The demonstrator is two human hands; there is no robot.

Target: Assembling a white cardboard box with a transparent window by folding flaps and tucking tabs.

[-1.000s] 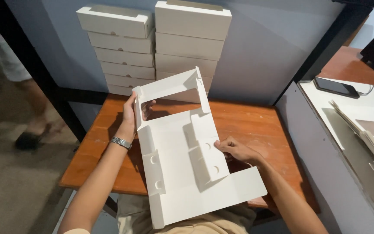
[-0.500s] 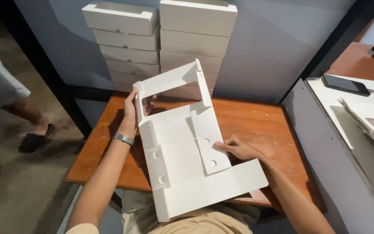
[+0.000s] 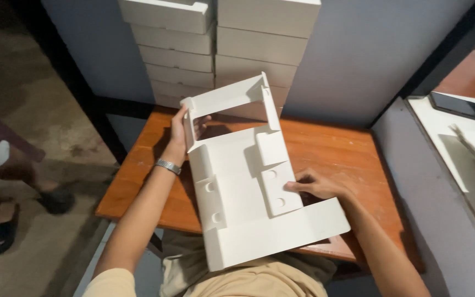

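**Both hands on a half-folded white carton**

The left hand [image 3: 181, 131] grips the far left corner of the white cardboard box blank [image 3: 248, 187], fingers curled round its raised wall. The right hand [image 3: 315, 186] presses fingertips on the blank's right side flap. The blank lies between them over the wooden table [image 3: 331, 148]; stacked white boxes [image 3: 215, 44] stand beyond the left hand.

Head view, steeply down, close.

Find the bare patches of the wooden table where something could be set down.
Bare wooden table lies right of the white cardboard box blank, up to the grey partition, and left of the left hand. The back edge is crowded by stacked white boxes.
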